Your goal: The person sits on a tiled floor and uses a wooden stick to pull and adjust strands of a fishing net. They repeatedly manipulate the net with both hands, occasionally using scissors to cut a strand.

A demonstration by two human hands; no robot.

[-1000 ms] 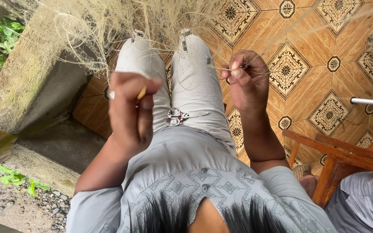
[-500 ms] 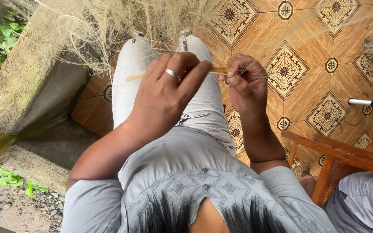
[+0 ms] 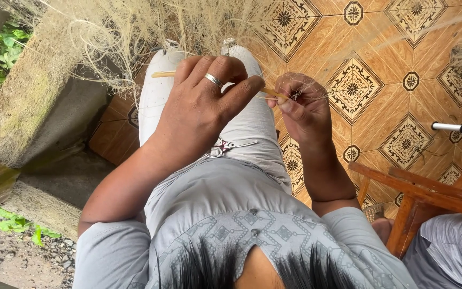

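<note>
Half a second ago the left hand was already reaching across the lap; a second ago it was raised upright near the left of the frame with the stick pointing up. Now it lies flat over the pale trousers in the middle of the frame, its ringed fingers closed on a thin yellow stick, one end of which pokes out to the left while the other end reaches the right hand. That hand, just right of centre, has thumb and fingertips pinched together on the stick's tip and on fine strands of the pale net that hangs across the top of the frame.

The step in hand looks like knotting or mending a mesh: the stick is being passed through a loop held by the right hand. The next move probably calls for a steady pinch on the loop while the left hand draws the stick through and pulls the thread tight. A wooden chair stands on the tiled floor at lower right.
</note>
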